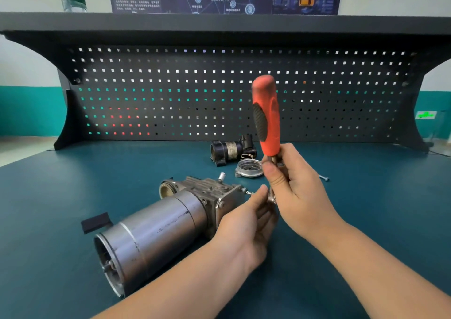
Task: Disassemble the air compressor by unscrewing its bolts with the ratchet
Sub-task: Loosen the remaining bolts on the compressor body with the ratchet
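The air compressor (pixel 168 221) is lying on its side on the teal bench top (pixel 61 196), and everything else is placed here relative to it. Its long axis is running diagonally: the open end of the smooth motor cylinder is pointing toward the near left, while the ribbed cast head is pointing toward the far right.

The right hand (pixel 292 189) is hovering just beyond that cast head, its fingers curling round the metal shank of the ratchet (pixel 267 118). The tool is standing nearly upright, its orange and black handle pointing up in front of the pegboard (pixel 170 92) behind the compressor; its working end is hidden between the two hands.

The left hand (pixel 249 221) is sitting against the head end of the compressor, its fingertips meeting at a small metal part beside a bolt (pixel 247 192) sticking out of the casting; whether it is actually pinching that part cannot be told.

Behind the compressor, a round metal cap (pixel 249 168), a spring (pixel 247 156) and a black cylindrical part (pixel 229 150) are lying on the bench. A loose screw (pixel 324 178) is lying further right.
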